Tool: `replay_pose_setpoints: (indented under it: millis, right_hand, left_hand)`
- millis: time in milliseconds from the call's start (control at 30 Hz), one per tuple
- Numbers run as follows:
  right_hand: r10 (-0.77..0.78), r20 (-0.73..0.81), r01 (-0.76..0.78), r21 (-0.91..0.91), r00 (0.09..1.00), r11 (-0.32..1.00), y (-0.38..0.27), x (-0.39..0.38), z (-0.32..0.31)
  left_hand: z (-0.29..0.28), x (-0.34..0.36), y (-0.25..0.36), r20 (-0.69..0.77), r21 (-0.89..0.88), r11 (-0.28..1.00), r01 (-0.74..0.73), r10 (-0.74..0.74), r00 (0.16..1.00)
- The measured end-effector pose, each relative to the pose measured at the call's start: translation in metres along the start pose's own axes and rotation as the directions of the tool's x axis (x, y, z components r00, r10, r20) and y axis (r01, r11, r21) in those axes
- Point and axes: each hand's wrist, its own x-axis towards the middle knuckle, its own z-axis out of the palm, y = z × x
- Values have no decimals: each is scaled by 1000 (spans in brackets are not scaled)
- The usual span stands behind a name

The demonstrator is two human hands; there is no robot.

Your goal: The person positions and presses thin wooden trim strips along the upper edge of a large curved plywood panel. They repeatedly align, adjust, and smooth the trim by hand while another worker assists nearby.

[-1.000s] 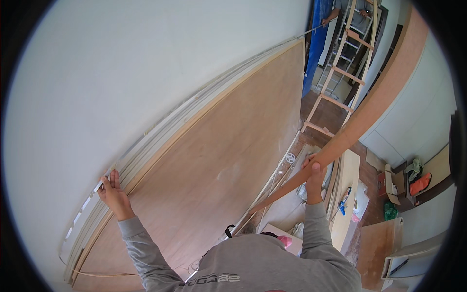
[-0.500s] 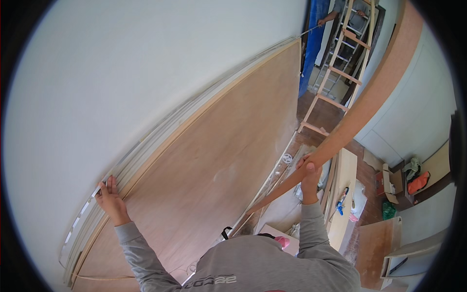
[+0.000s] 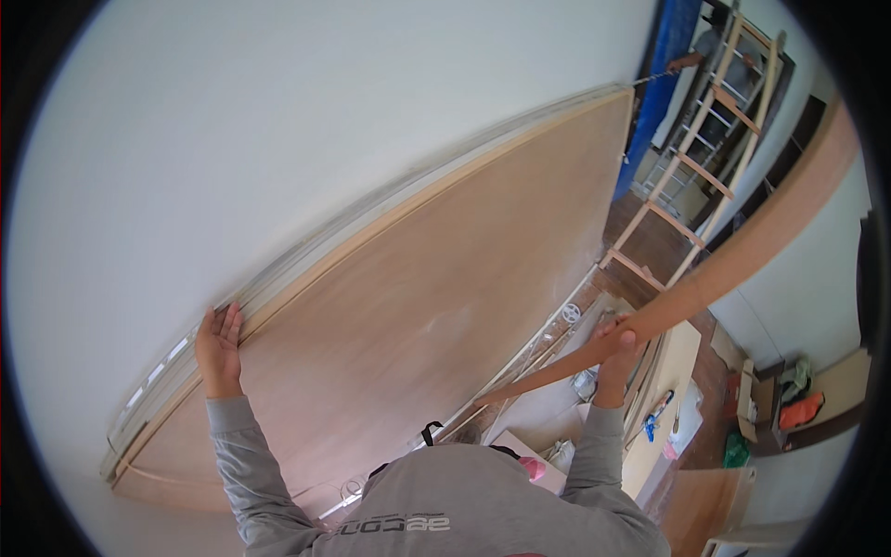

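My left hand (image 3: 219, 348) lies with outstretched fingers against the upper edges of several sheets (image 3: 288, 265) stacked on edge along the white wall. A large pale plywood panel (image 3: 445, 297) faces out from this stack. On my right side, a long, narrow reddish wooden board (image 3: 733, 260) runs diagonally from low beside the panel to the upper right, and my right hand (image 3: 616, 362) is closed around it. Lighter boards and bags lie beneath it, with a small blue tool (image 3: 652, 427) on a pale board (image 3: 682, 381).
A wooden ladder (image 3: 705, 176) stands at upper right before a metal ladder (image 3: 715, 139). A co-worker (image 3: 705, 56) holds a thin rod near a blue sheet (image 3: 657, 102). At right are an open box with orange cloth (image 3: 800, 408) and a loose panel (image 3: 705, 501).
My left hand's fingers have straightened along the stack's edge. The view has turned slightly, shifting the ladders, co-worker and long board rightward in the picture. My right hand still grips the board.
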Motion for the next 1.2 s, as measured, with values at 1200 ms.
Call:
replay_pose_setpoints:
  millis: [1200]
  right_hand:
    - [10,219,-14,15,976,1000,25,-9,78]
  left_hand:
    - [-25,-8,34,-110,539,759,365,-366,924]
